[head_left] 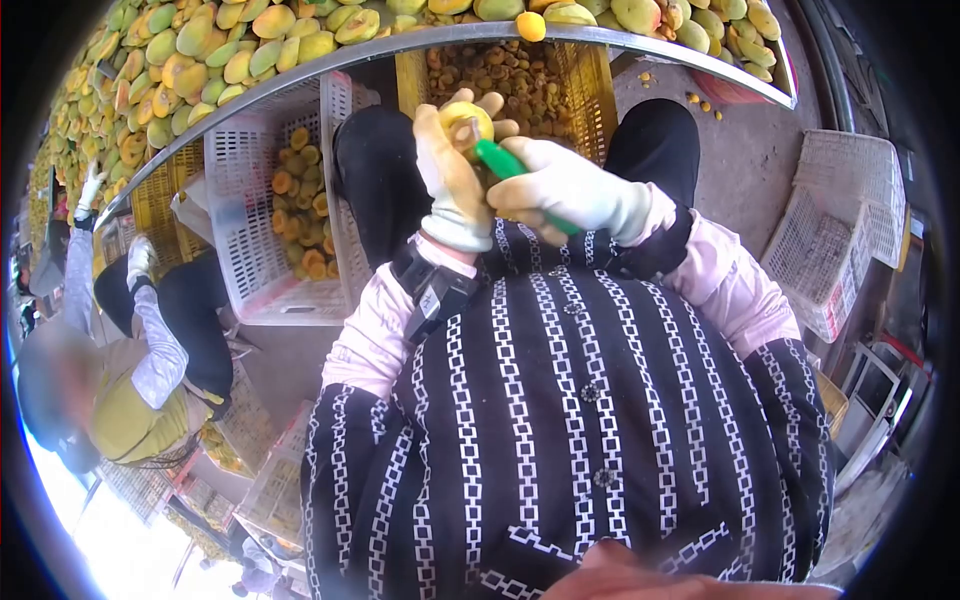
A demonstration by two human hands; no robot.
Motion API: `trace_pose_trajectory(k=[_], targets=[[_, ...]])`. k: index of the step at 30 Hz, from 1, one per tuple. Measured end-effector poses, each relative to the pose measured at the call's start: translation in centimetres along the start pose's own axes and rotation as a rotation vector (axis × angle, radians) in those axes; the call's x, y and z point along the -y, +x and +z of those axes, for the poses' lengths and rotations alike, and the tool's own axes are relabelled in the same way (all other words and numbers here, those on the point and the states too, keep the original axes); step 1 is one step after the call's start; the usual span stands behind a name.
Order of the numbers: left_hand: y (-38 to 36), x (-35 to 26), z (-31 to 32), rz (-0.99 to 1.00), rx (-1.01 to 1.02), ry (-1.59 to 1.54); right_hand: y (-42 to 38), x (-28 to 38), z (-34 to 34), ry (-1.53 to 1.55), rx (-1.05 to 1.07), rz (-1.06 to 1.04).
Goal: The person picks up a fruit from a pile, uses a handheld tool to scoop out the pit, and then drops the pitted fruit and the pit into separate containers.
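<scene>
My left hand [450,170], in a stained white glove, holds a cut yellow fruit [466,122] with its fingers wrapped round it. In my right hand [570,188], also gloved, is a green-handled tool [500,160], its tip at the cut face of the fruit. Both hands are close together above my lap. Below them, between my knees, a yellow crate [590,90] holds many small brownish pieces. A single orange piece [530,26] sits on the metal rim [400,44] of the fruit table.
Piled mangoes [200,60] cover the table ahead. A white crate [235,225] of fruit halves stands left of my knee. Empty white crates [815,240] are at the right. A co-worker [140,380] sits at the left. Orange bits [706,106] lie on the floor.
</scene>
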State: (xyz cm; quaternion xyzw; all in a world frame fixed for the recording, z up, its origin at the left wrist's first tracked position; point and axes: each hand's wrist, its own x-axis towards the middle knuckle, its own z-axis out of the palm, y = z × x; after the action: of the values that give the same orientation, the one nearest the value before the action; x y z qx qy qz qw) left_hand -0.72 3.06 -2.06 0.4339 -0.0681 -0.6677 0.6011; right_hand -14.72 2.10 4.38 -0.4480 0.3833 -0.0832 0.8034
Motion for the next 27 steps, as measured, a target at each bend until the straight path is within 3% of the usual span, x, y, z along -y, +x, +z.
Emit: trace_pose_trajectory(k=[2, 4, 6, 7, 8, 10, 11, 12, 14, 18, 20, 22, 24, 26, 27], targets=[[1.9, 0.2, -1.3, 0.050, -0.057, -0.277, -1.2, -0.1, -0.8, 0.151, 0.098, -0.008], [3.3, -0.2, -4.4, -0.026, -0.042, -0.172, -1.3, -1.4, -1.6, -0.119, -0.317, -0.033], [2.4, -0.6, -3.9, -0.094, 0.025, -0.139, -0.9, -1.2, -2.3, -0.691, -0.625, -0.115], [2.2, -0.4, -3.8, -0.088, 0.087, -0.205, -2.2, -0.8, -2.8, -0.404, -0.472, -0.040], [1.9, -0.3, -3.4, -0.082, 0.148, -0.272, -2.6, -0.1, -2.9, -0.397, -0.482, -0.039], [1.2, 0.1, -2.4, -0.077, 0.119, -0.258, -2.6, 0.8, -2.4, -0.106, -0.128, 0.075], [1.0, 0.0, -2.2, -0.065, 0.168, -0.157, -2.2, 0.9, -1.6, -0.475, -0.328, 0.051], [0.7, -0.1, -2.1, -0.052, 0.215, -0.054, 0.1, -3.8, -3.6, -1.249, -0.695, -0.380], [0.3, -0.9, -1.7, -0.089, 0.188, -0.124, -0.2, -3.2, -4.2, -1.362, -0.867, -0.373], [-0.3, -1.8, -1.8, -0.101, 0.179, -0.284, -0.3, -2.4, -3.0, -1.074, -0.839, -0.400], [-0.1, -2.1, -1.9, -0.170, 0.310, -0.367, -0.4, -2.5, -2.7, -1.042, -0.879, -0.456], [-0.6, -3.4, -2.5, -0.182, 0.317, -0.458, -0.5, -2.8, -3.1, -1.019, -0.843, -0.461], [-1.9, -6.6, -3.7, -0.083, 0.302, -0.513, -1.6, -3.7, -3.7, -1.016, -0.802, -0.381], [-1.6, -9.7, -9.7, 0.249, 0.215, -0.095, -2.4, -5.0, -4.3, -0.975, -0.774, -0.337], [-1.8, -11.3, -11.8, 0.516, -0.061, 0.474, -2.6, -5.6, -4.4, -0.961, -0.778, -0.316]])
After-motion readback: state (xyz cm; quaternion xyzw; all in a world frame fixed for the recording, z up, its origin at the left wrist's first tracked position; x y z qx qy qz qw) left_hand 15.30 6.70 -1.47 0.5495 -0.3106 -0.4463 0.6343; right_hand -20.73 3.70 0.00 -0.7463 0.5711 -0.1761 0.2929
